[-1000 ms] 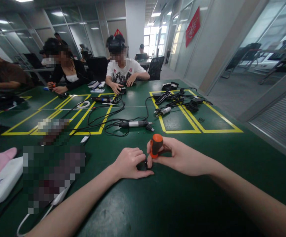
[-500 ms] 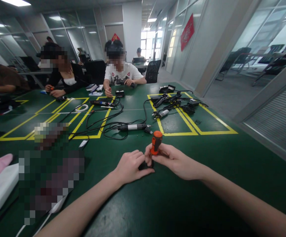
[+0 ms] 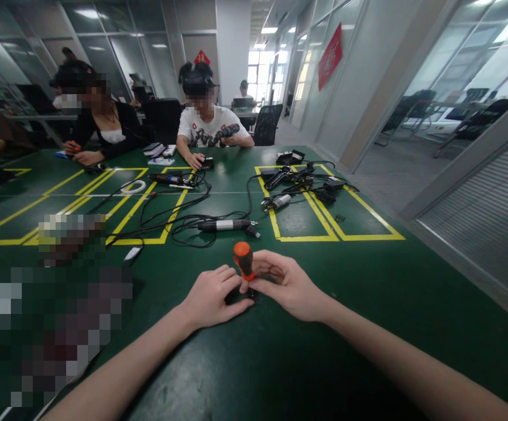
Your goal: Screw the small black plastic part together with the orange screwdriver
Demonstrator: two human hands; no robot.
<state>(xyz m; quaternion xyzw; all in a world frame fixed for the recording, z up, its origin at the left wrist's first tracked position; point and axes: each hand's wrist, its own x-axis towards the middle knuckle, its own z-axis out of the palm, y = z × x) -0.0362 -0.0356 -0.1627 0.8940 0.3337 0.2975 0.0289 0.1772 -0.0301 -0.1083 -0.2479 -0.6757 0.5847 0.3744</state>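
My right hand [image 3: 285,285] pinches a short screwdriver with an orange and black handle [image 3: 244,260], held upright with its tip down on a small black part [image 3: 235,298] on the green table [image 3: 315,327]. My left hand [image 3: 210,297] is curled around that small black part and presses it to the table. Most of the part is hidden under my fingers.
An electric screwdriver [image 3: 223,224] with tangled black cables lies just beyond my hands. More tools and cables [image 3: 300,181] sit in a yellow-taped box at the right. Two people [image 3: 203,126] sit at the far side working with small tools. Pixelated items lie at my left.
The view has shifted, so my hands sit further left in the frame. The screwdriver handle has tipped slightly leftward between my right fingers. My left hand keeps its hold on the part.
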